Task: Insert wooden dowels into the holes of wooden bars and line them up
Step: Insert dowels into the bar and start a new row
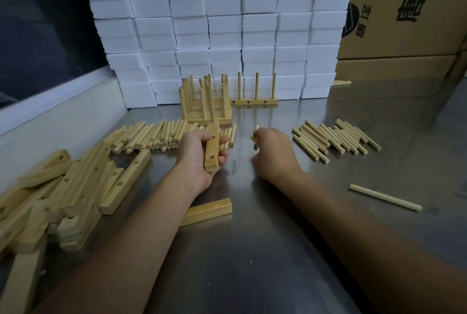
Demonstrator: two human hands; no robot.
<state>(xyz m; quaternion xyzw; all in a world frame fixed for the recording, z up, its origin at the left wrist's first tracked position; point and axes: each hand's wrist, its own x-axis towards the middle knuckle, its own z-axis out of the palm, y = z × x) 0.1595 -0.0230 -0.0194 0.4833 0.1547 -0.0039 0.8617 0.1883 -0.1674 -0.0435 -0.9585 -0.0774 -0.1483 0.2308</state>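
I'd keep the left hand gripping the bar w/ holes up while the right hand, pinching a dowel (mostly hidden), seats it square, then park it at 12 o'clock.

left hand: curled, gripping, palm up | right hand: fingers curled, knuckles up

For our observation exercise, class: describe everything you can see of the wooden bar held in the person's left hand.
The pale rectangular wooden bar looks like light, smooth-sawn timber with square-cut ends. Two round holes show on its upward face, one near the far half, one near the near end. No dowel stands in either hole. It is lifted off the steel table, pointing away from the person. The left hand grips it, fingers curled round its right side. The right hand is apart from it.
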